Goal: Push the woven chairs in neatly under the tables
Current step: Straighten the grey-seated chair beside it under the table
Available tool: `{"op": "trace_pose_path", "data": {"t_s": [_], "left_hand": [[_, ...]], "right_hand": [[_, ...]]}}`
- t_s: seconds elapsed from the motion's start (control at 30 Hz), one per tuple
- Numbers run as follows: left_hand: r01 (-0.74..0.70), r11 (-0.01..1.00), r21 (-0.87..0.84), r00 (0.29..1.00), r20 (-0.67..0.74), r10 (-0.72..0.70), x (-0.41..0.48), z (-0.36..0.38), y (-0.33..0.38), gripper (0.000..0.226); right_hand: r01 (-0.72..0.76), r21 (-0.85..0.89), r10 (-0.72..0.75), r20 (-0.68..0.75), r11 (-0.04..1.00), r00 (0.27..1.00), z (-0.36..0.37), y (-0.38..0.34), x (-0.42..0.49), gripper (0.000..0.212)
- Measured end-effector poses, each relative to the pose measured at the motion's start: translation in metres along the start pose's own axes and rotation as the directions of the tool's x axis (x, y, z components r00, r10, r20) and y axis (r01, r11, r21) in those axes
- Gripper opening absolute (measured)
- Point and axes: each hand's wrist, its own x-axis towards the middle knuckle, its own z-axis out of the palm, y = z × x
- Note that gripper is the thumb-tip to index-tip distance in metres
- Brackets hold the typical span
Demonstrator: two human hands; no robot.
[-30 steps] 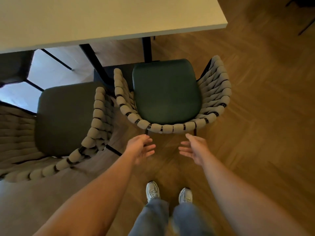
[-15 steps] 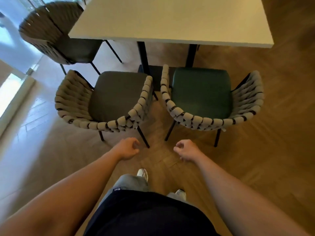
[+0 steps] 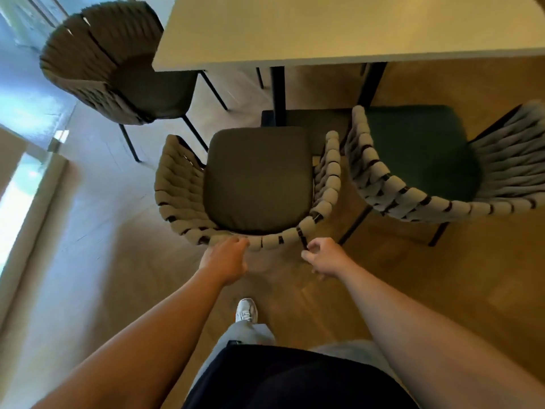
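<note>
Hands meet the brown chair [image 3: 256,175] back rim: left grip [image 3: 225,259] flat, right grip [image 3: 323,258] loosely curled, seat outside table [image 3: 324,28] edge.

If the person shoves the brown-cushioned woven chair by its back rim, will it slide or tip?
The brown-cushioned chair probably slides: thin metal legs on smooth wood floor. Pushing high at the rim, where the left hand sits, might rock it slightly. The woven back likely gives a little.

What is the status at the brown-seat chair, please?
Left hand and right hand at brown-seat chair backrest, not gripping. Seat outside table. Nothing blocking.
</note>
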Motion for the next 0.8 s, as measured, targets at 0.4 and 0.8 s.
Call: {"op": "trace_pose_path", "data": {"t_s": [0.4,0.8], "left_hand": [[-0.345,0.867,0.359,0.936,0.197,0.29,0.083,0.004,-0.181,0.075],[-0.548,0.788,0.282,0.836,0.179,0.518,0.152,0.032,-0.214,0.066]], "right_hand": [[-0.354,0.861,0.446,0.172,0.366,0.878,0.138,-0.09,0.074,0.052],[-0.23,0.972,0.466,0.18,0.051,0.866,0.135,-0.068,0.133,0.031]]}}
